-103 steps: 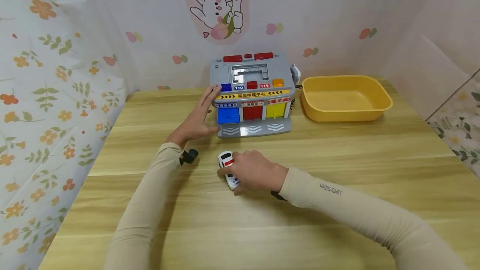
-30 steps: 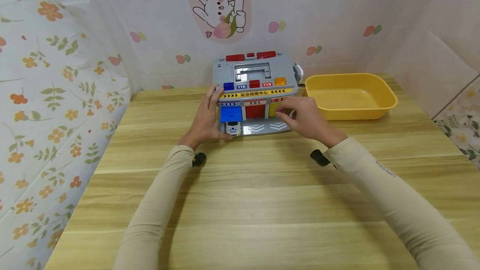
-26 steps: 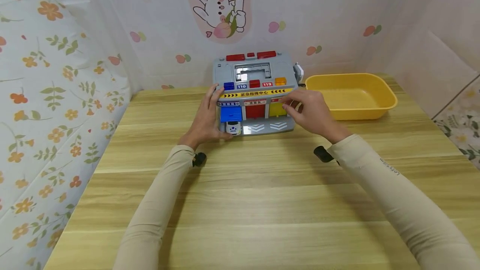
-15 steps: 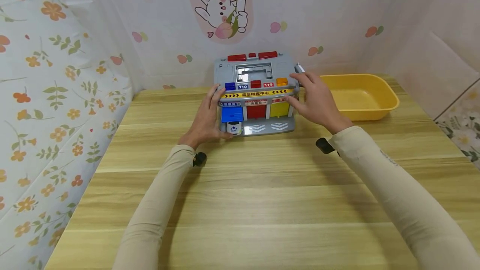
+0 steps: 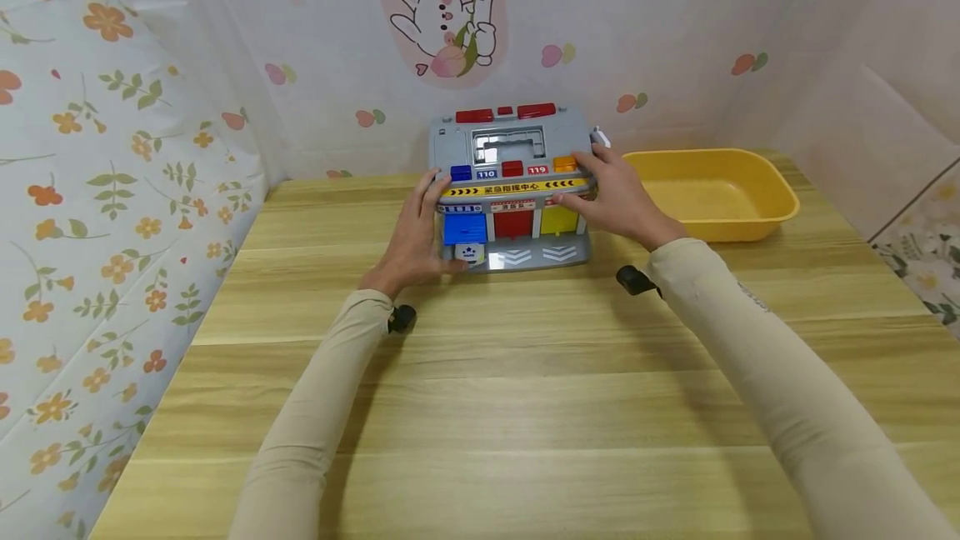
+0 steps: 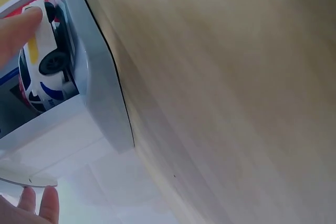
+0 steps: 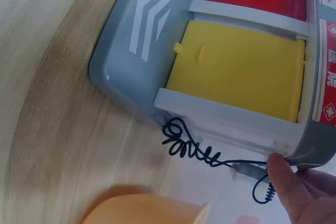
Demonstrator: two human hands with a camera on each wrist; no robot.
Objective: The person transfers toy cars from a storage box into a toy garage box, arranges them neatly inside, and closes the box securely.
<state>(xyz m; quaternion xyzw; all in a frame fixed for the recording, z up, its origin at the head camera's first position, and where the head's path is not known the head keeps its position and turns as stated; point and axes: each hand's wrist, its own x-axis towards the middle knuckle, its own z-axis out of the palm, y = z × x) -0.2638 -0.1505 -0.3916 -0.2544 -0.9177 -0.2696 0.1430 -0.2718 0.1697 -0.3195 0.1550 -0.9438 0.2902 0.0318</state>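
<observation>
A grey toy garage (image 5: pixel 450 148) with blue, red and yellow doors stands at the table's back. My left hand (image 5: pixel 405 244) spans its left end, with fingers on the roof edge and the thumb low at the front. The white toy police car (image 5: pixel 470 252) sits in the left bay beneath the blue door (image 5: pixel 465 228), its rear hidden. In the left wrist view, that thumb touches the side of the car (image 6: pixel 44 72). My right hand (image 5: pixel 622 200) grips the garage's right roof corner, thumb in front and fingers on top. The yellow door (image 7: pixel 236 69) is down.
A yellow plastic tub (image 5: pixel 720 232) stands right of the garage, close to my right hand. A coiled black cord (image 7: pixel 194 148) hangs at the garage's right side. Patterned cloth (image 5: pixel 322 82) rises behind the table and along its left side.
The car, under my right hand on the table earlier, is now in the left bay. My right hand has moved from the yellow door up to the right roof corner.
</observation>
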